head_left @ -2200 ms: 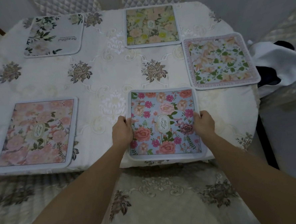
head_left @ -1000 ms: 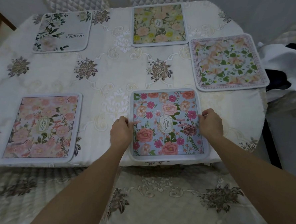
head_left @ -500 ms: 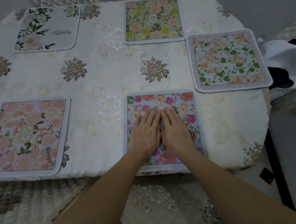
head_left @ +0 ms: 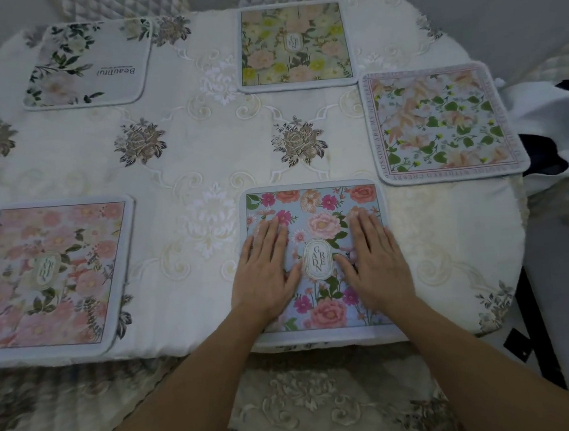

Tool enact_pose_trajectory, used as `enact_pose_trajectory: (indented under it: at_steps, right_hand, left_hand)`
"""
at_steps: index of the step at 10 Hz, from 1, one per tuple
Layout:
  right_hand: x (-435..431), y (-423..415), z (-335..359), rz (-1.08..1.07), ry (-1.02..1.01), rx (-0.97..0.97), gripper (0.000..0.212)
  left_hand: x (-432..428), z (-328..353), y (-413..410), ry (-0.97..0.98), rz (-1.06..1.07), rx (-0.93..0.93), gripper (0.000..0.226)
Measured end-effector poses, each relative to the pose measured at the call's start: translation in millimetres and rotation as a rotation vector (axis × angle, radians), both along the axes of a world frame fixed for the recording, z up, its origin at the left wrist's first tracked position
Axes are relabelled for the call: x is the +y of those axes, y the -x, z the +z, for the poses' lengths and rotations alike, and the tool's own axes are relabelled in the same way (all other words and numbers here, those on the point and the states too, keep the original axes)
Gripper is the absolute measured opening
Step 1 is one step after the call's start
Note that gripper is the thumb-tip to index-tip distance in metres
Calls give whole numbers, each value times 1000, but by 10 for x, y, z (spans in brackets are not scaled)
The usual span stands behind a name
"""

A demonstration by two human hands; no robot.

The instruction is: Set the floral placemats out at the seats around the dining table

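The blue floral placemat [head_left: 317, 263] is laid flat at the desk's [head_left: 205, 147] near edge — pressed under the left hand [head_left: 268, 269] and right hand [head_left: 375, 259], fingers spread flat, nothing gripped. Four other placemats are set out — near left, far left, far centre, right.

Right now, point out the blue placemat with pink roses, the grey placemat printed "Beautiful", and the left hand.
Blue rose-patterned placemat [head_left: 323, 213], head view, upper middle, on a pale pink rose.
Grey "Beautiful" placemat [head_left: 113, 49], head view, plain centre.
Left hand [head_left: 266, 269], head view, back of hand.
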State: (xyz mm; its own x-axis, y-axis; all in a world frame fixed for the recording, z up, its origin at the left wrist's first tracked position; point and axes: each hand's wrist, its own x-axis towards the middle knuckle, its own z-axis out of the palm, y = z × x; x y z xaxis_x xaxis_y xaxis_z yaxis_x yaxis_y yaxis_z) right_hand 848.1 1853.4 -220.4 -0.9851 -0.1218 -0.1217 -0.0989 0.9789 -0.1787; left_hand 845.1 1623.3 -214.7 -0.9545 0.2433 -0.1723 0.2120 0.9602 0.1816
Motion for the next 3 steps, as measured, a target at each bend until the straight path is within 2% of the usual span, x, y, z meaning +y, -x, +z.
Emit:
enact_pose_trajectory:
  at_steps: [2,3]
  right_hand:
    - [21,126,400,24,-46,-48,74]
    - [32,178,724,18,-22,30,68]
  left_hand:
    - [-6,314,18,-8,2,-40,67]
    - [8,615,80,17,-2,5,68]
